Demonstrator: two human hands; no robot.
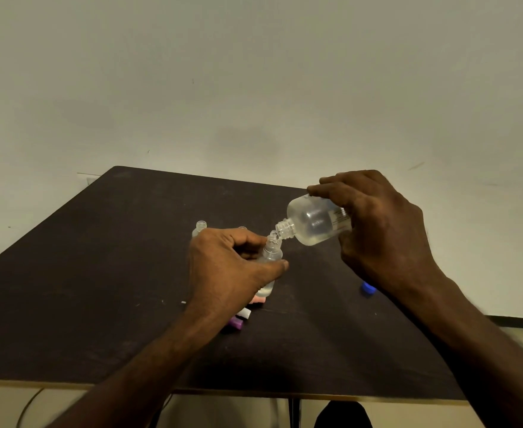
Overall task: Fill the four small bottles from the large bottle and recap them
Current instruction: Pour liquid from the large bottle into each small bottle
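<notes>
My right hand (380, 230) grips the large clear bottle (312, 222), tilted with its open threaded neck pointing down and left. The neck meets the mouth of a small clear bottle (272, 253), which my left hand (229, 270) holds upright over the table, with some liquid showing at its base. Another small bottle (200, 227) stands open behind my left hand, and the rim of one more (242, 227) peeks over my knuckles. Small caps lie under my left wrist: a pink one (259, 300), a white one (244, 313) and a purple one (236, 323).
A blue cap (367, 288) lies on the dark table (115, 273) to the right, partly behind my right wrist. The table's front edge runs along the bottom, and a pale wall rises behind it. A cable hangs below the table at the left.
</notes>
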